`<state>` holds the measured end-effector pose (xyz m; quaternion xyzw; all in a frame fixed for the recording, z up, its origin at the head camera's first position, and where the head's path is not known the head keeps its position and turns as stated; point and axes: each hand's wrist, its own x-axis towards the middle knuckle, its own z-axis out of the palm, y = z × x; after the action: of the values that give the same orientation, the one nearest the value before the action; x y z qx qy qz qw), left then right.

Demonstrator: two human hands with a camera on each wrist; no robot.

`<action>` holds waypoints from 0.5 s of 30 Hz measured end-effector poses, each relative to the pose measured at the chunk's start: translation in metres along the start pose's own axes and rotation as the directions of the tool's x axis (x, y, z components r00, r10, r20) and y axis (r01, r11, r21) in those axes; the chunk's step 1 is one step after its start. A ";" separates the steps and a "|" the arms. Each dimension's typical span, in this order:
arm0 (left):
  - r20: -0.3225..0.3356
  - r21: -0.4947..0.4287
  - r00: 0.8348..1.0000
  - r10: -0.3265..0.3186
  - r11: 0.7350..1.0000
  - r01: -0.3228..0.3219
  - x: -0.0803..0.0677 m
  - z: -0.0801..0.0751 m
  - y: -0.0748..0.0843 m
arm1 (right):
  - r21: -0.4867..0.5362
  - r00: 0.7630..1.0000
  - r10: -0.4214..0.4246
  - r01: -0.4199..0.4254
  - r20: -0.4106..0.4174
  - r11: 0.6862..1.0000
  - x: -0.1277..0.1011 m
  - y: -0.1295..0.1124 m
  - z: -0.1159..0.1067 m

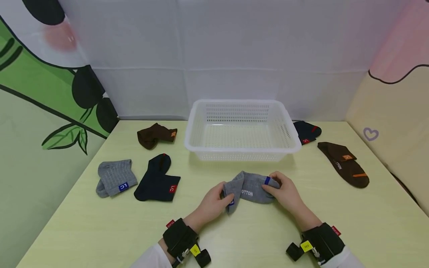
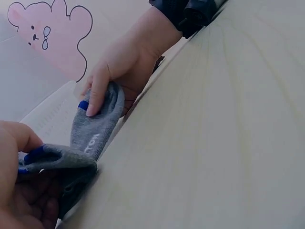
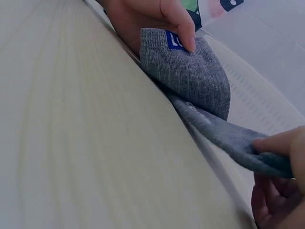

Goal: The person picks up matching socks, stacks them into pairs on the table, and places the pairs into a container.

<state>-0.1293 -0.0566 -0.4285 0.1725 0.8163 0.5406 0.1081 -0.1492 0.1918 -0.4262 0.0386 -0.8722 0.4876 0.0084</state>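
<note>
Both hands pinch the folded grey knit sock (image 1: 252, 190) lying left-to-right mid-frame, left hand (image 1: 210, 205) on the cuff, right hand (image 1: 285, 194) on the toe.

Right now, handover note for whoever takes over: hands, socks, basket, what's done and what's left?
Left hand: pinches the cuff end of the grey sock.
Right hand: pinches its other end, by the blue stripe.
The sock lies on the table in front of the white basket.
Done: nothing in the basket yet.
Left: this sock, plus a second grey sock, two navy socks and two brown socks, all loose on the table.
</note>
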 end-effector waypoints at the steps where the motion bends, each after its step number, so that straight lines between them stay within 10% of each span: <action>1: -0.018 -0.013 1.000 -0.002 1.000 0.002 0.000 0.000 0.000 | 0.064 1.000 0.025 -0.024 -0.011 0.998 0.000 0.000 0.000; 8: -0.163 -0.077 0.986 -0.029 0.997 0.017 0.003 0.001 -0.002 | 0.428 0.976 0.217 -0.181 -0.035 0.885 0.002 -0.001 -0.002; 15: -0.250 -0.101 0.968 -0.024 0.995 -0.001 0.005 -0.001 -0.005 | 0.491 0.958 0.276 -0.202 -0.083 0.847 0.003 -0.001 -0.003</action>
<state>-0.1351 -0.0569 -0.4330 0.0925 0.7961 0.5978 0.0157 -0.1526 0.1933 -0.4237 -0.1065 -0.7196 0.6862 0.0033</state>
